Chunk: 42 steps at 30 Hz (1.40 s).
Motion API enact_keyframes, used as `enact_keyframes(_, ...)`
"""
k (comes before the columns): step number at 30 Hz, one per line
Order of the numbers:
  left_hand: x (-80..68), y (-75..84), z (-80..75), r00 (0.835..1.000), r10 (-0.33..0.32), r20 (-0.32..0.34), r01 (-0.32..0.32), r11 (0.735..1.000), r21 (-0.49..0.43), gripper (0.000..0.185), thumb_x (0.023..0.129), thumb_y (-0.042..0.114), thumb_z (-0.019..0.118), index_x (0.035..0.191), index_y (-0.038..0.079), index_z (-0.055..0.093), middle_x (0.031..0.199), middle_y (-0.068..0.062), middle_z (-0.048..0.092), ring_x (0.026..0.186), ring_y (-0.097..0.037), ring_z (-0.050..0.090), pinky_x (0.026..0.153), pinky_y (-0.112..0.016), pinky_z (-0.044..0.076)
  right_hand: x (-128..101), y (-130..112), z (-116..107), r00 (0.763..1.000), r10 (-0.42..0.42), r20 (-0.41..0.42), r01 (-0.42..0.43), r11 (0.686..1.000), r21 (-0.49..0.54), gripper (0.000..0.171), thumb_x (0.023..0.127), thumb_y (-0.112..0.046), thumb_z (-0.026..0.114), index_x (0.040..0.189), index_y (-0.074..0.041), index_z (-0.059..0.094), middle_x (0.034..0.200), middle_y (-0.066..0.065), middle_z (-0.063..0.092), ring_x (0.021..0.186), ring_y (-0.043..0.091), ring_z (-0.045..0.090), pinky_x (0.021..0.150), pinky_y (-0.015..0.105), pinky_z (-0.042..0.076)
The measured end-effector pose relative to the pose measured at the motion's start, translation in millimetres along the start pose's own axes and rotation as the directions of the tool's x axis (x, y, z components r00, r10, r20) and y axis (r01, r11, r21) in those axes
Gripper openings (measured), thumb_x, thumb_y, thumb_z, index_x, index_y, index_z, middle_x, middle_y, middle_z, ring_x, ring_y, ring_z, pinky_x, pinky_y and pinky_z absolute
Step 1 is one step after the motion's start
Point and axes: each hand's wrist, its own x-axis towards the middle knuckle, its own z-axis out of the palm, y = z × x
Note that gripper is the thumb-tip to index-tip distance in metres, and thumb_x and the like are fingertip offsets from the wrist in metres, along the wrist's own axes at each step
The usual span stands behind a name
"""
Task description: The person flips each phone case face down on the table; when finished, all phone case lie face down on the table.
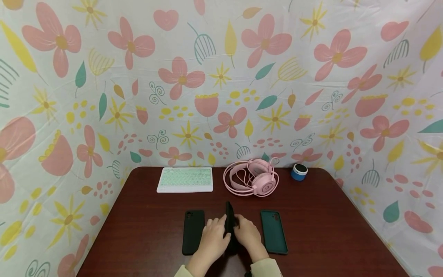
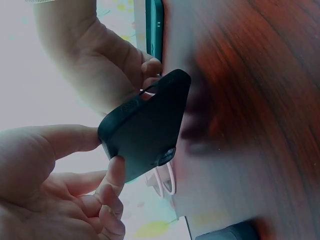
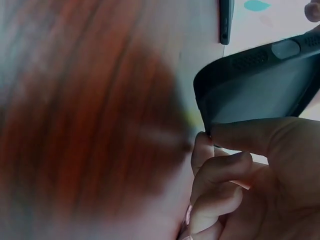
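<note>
Both hands hold a black phone case on its edge, above the near middle of the table. My left hand pinches one long side; thumb and fingers meet at its edge in the left wrist view, where the outer back and camera cutout show. My right hand pinches the opposite side, its thumb on the inner face in the right wrist view. Openings line the case's short end. Left of the hands lies another black phone case, back up. To the right a teal phone case shows its hollow inside.
Along the back of the dark red wooden table lie a white keyboard, pink headphones and a small blue round speaker. A flower-printed cloth hangs close behind and on both sides.
</note>
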Motion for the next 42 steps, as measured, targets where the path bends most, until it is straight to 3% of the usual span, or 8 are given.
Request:
enact_keyframes(5, -0.5, 0.8, 0.2, 1.000, 0.007, -0.005, -0.007, 1.000, 0.005, 0.052, 0.087, 0.017, 0.071, 0.133, -0.002, 0.055, 0.088, -0.003, 0.056, 0.078, -0.017, 0.043, 0.062, -0.033, 0.037, -0.6, -2.4, 1.9, 1.000, -0.001, -0.007, 0.001, 1.000, -0.002, 0.038, 0.089, -0.006, 0.062, 0.127, -0.007, 0.061, 0.097, 0.012, 0.068, 0.054, 0.018, 0.050, 0.047, 0.036, 0.038)
enact_keyframes(15, -0.1, 4.3, 1.5, 1.000, 0.013, 0.000, -0.013, 1.000, 0.028, 0.052, 0.088, 0.020, 0.070, 0.134, 0.000, 0.055, 0.100, -0.008, 0.060, 0.086, -0.021, 0.048, 0.068, -0.036, 0.041, -0.8, -5.1, 4.6, 1.000, -0.006, -0.018, 0.005, 1.000, -0.020, 0.036, 0.088, -0.006, 0.064, 0.124, -0.006, 0.064, 0.100, 0.013, 0.068, 0.064, 0.021, 0.059, 0.051, 0.039, 0.044)
enact_keyframes(38, 1.3, 4.2, 3.4, 0.999, 0.001, 0.032, -0.001, 1.000, 0.014, 0.053, 0.089, 0.023, 0.070, 0.135, 0.000, 0.054, 0.092, -0.002, 0.056, 0.080, -0.017, 0.043, 0.065, -0.032, 0.036, -2.5, -5.6, 2.6, 1.000, -0.016, 0.009, 0.016, 0.999, -0.029, 0.037, 0.090, -0.006, 0.063, 0.127, -0.008, 0.063, 0.104, 0.016, 0.067, 0.054, 0.020, 0.049, 0.047, 0.036, 0.039)
enact_keyframes(42, 1.3, 3.8, 2.9, 1.000, 0.001, 0.031, -0.002, 1.000, 0.015, 0.053, 0.089, 0.025, 0.070, 0.134, 0.001, 0.055, 0.091, -0.002, 0.056, 0.080, -0.017, 0.043, 0.064, -0.032, 0.035, -3.3, -4.3, -2.0, 0.998, -0.058, 0.005, 0.058, 0.998, 0.007, 0.033, 0.091, -0.007, 0.061, 0.124, -0.005, 0.064, 0.111, 0.017, 0.065, 0.067, 0.027, 0.060, 0.055, 0.042, 0.046)
